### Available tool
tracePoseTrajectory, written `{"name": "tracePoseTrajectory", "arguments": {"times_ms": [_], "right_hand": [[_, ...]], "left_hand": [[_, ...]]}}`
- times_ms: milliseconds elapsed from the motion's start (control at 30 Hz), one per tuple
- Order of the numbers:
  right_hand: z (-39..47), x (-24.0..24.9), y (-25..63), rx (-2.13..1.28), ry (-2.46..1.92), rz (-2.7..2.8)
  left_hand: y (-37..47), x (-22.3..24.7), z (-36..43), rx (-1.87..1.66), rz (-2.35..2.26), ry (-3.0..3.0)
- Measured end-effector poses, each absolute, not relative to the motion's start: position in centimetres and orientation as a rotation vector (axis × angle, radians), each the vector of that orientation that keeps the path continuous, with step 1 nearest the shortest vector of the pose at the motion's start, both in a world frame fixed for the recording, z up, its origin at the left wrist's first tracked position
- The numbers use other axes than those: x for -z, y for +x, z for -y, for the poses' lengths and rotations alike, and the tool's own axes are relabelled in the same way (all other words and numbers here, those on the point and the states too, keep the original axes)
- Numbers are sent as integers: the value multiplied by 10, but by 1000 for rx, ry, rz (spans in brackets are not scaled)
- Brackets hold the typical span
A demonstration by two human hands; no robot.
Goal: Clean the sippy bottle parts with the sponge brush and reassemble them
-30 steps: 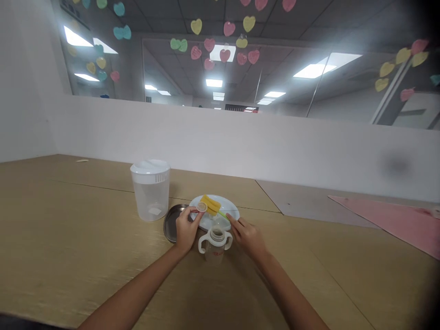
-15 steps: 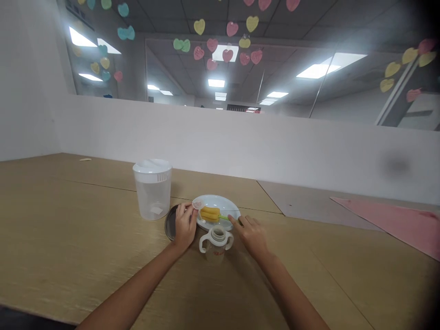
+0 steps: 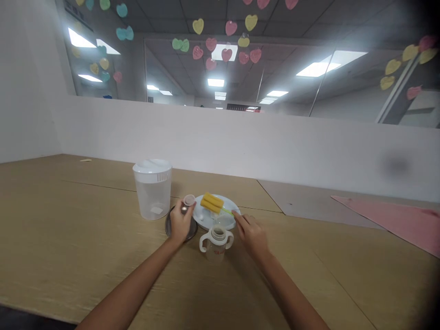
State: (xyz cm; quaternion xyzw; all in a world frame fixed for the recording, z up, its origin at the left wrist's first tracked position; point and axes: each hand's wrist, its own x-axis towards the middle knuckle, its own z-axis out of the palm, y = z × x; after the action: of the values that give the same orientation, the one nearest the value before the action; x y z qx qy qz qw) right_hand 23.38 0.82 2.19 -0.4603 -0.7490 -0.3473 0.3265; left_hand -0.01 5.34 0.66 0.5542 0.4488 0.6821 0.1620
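My right hand (image 3: 250,233) grips the thin green handle of a yellow sponge brush (image 3: 211,203). Its head is over a white plate (image 3: 200,220), raised at a slant. Between the fingers of my left hand (image 3: 181,223) is a small round translucent cap (image 3: 189,200), its flat pinkish face showing. Below that hand lies a dark round pan or lid (image 3: 190,233), partly covered. In front of the plate stands a baby bottle (image 3: 217,245) with two white side handles and an open mouth. Small clear and white pieces on the plate are hard to make out.
A tall translucent bucket (image 3: 153,192) with a white lid stands left of the plate. A pink sheet (image 3: 400,220) and a grey panel (image 3: 302,204) lie at the right. Behind the wooden table (image 3: 85,238) is a white wall (image 3: 220,137).
The sponge brush has lifted and tilted, with its head higher up. My left hand has moved left with the cap, away from the brush, and uncovers more of the plate.
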Motion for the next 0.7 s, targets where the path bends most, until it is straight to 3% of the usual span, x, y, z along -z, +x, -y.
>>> {"name": "tracePoseTrajectory", "arguments": {"times_ms": [367, 700], "right_hand": [[-12, -21, 236, 916, -1272, 1900], [-14, -19, 237, 952, -1261, 1880]], "left_hand": [[-31, -10, -74, -1981, -1366, 1321], [-32, 7, -81, -1572, -1484, 1549]]}}
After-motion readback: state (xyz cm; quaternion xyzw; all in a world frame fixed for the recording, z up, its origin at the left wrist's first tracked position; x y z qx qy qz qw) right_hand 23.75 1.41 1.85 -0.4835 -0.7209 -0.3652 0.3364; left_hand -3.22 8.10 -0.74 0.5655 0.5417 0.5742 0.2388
